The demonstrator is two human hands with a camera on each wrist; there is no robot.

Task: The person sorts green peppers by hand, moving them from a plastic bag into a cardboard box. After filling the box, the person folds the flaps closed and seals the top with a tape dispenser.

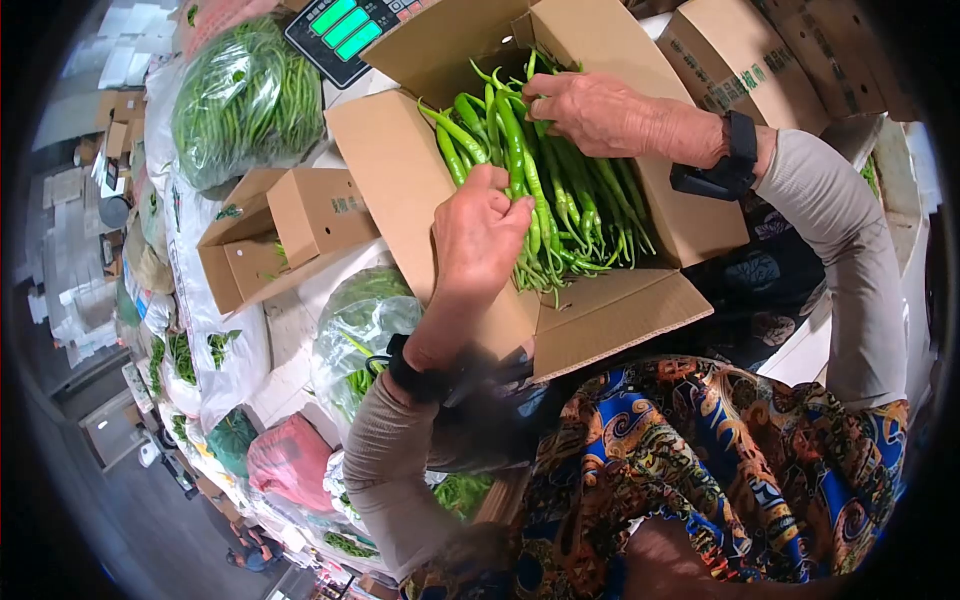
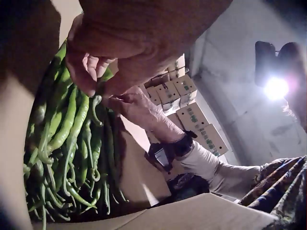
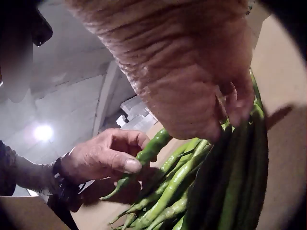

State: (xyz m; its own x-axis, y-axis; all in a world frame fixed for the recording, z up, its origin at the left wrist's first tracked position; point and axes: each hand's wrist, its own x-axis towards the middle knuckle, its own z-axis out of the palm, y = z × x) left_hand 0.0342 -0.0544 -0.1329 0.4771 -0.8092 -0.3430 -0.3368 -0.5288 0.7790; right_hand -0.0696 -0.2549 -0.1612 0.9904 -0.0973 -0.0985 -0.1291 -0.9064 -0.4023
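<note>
Long green chili peppers (image 1: pixel 530 170) lie lengthwise in an open cardboard box (image 1: pixel 690 215). At the box's near-left side, my left hand (image 1: pixel 475 240) pinches one pepper between thumb and fingers; in the right wrist view that left hand (image 3: pixel 103 155) has the pepper (image 3: pixel 153 146) slanting up, its tip hanging below the thumb. My right hand (image 1: pixel 600 115) reaches in from the right, its curled fingers gripping peppers near their upper ends. In the left wrist view the right hand (image 2: pixel 139 110) is close beside the left hand (image 2: pixel 91 67), over the pile.
A scale with a lit green display (image 1: pixel 345 25) stands behind the box. To the left are a clear bag of green beans or peppers (image 1: pixel 250 105), a smaller open carton (image 1: pixel 315 215) and a pink sack (image 1: pixel 290 465). More printed cartons (image 1: pixel 740 60) stand at the back right.
</note>
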